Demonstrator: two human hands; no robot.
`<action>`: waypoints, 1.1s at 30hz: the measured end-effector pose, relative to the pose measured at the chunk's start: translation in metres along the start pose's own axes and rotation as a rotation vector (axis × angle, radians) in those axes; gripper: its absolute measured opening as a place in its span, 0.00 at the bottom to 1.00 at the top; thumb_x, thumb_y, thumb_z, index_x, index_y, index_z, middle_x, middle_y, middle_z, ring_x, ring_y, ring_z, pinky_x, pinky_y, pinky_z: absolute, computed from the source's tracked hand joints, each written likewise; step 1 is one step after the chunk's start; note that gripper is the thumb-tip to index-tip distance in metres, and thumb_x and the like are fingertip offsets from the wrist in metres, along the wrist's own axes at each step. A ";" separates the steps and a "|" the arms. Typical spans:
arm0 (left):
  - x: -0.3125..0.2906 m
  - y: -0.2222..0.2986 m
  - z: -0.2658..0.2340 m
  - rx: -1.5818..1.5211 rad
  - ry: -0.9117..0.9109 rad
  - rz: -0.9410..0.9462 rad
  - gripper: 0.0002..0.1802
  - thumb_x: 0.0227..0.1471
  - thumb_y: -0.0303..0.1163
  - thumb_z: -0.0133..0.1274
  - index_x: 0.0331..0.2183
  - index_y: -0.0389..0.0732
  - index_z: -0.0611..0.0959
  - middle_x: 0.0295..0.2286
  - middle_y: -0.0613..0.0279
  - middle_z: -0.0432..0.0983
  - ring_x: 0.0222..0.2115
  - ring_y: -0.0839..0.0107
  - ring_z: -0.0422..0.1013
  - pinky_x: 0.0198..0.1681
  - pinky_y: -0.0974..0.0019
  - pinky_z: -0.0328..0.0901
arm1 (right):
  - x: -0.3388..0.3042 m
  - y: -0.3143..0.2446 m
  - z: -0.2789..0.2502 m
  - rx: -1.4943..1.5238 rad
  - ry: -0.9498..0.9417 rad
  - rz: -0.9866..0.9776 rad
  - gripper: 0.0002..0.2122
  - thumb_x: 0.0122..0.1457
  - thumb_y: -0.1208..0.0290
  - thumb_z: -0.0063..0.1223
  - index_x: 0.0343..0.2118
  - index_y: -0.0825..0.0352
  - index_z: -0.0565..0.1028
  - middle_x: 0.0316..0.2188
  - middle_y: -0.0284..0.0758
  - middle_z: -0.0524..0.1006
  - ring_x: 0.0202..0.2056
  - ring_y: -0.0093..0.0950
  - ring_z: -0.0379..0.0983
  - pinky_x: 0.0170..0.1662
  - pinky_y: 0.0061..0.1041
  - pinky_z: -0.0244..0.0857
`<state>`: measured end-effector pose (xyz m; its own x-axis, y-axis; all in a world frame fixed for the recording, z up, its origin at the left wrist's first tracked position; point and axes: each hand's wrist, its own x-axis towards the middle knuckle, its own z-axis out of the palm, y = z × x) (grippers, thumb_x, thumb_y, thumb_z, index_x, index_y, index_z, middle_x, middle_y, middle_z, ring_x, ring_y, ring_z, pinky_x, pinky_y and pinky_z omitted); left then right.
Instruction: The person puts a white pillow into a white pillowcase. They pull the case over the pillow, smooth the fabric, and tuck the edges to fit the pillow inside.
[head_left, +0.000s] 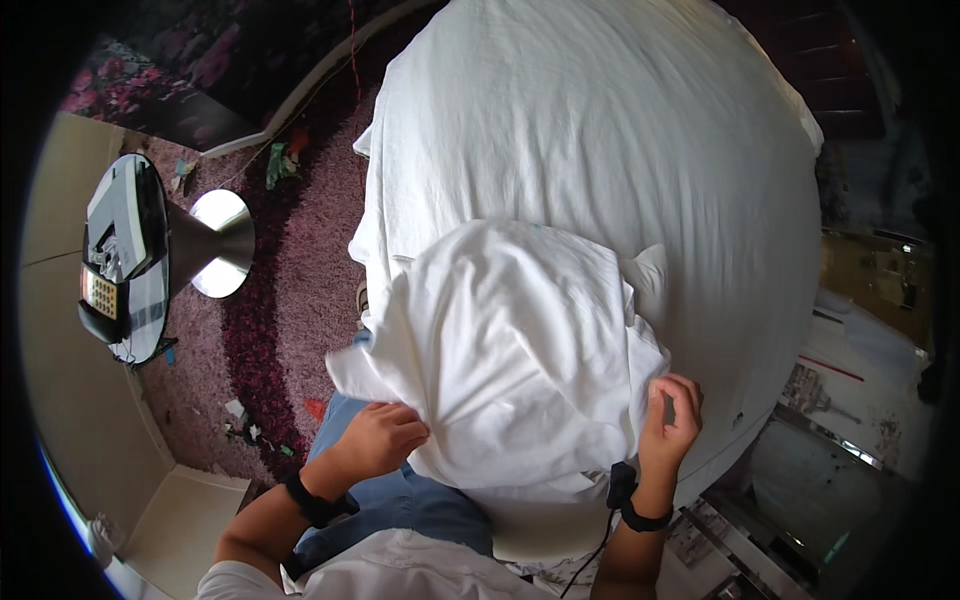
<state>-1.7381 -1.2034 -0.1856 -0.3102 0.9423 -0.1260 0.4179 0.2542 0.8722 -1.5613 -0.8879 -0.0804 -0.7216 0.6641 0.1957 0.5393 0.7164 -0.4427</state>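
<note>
A white cloth garment (520, 350), shirt-like with a flap sticking out at its left, lies spread over the near edge of a bed (590, 120) covered in a white sheet. My left hand (382, 440) is closed on the garment's lower left edge, its fingers bent over the fabric. At the right edge my right hand (672, 420) is curled, thumb and fingertips pinched together at the cloth. Creases run across the garment between both hands. The flap at the left is slightly blurred. Part of the garment's underside is hidden.
To the left, a small table (155, 320) on a shiny round base (222, 243) holds a telephone (102, 297). Scraps lie on the purple carpet (310, 230). My jeans-clad leg (400, 500) is against the bed. A glass-topped piece of furniture (800, 480) stands at right.
</note>
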 end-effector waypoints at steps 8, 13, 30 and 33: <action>0.049 -0.037 -0.001 0.188 0.574 -0.289 0.20 0.47 0.36 0.63 0.40 0.37 0.76 0.38 0.47 0.73 0.40 0.48 0.69 0.44 0.55 0.64 | 0.053 -0.026 0.085 -0.293 -0.064 -0.201 0.15 0.51 0.69 0.62 0.43 0.64 0.78 0.44 0.35 0.76 0.43 0.36 0.71 0.46 0.38 0.61; 0.087 -0.084 0.001 -0.217 0.518 -0.732 0.28 0.50 0.40 0.63 0.49 0.34 0.76 0.45 0.48 0.75 0.46 0.57 0.72 0.47 0.60 0.67 | 0.066 -0.005 0.126 -0.380 -0.235 -0.179 0.02 0.53 0.74 0.57 0.30 0.63 0.76 0.29 0.31 0.75 0.38 0.34 0.71 0.45 0.35 0.59; 0.003 0.084 0.001 0.013 -0.245 0.500 0.10 0.42 0.31 0.59 0.32 0.43 0.84 0.43 0.57 0.75 0.45 0.58 0.73 0.54 0.49 0.64 | -0.140 0.052 -0.064 -0.368 -0.284 0.130 0.05 0.52 0.81 0.53 0.32 0.69 0.77 0.34 0.42 0.75 0.40 0.44 0.68 0.48 0.42 0.59; -0.009 0.073 0.017 0.162 -0.301 0.404 0.13 0.44 0.32 0.59 0.36 0.42 0.84 0.42 0.57 0.75 0.45 0.58 0.72 0.53 0.52 0.64 | -0.155 0.056 -0.068 -0.530 -0.143 0.249 0.08 0.52 0.82 0.53 0.36 0.70 0.76 0.35 0.43 0.76 0.43 0.47 0.69 0.50 0.43 0.61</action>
<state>-1.6906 -1.1893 -0.1282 0.1522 0.9869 0.0542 0.5878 -0.1345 0.7978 -1.3897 -0.9368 -0.0760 -0.5768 0.8169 0.0066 0.8163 0.5760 0.0438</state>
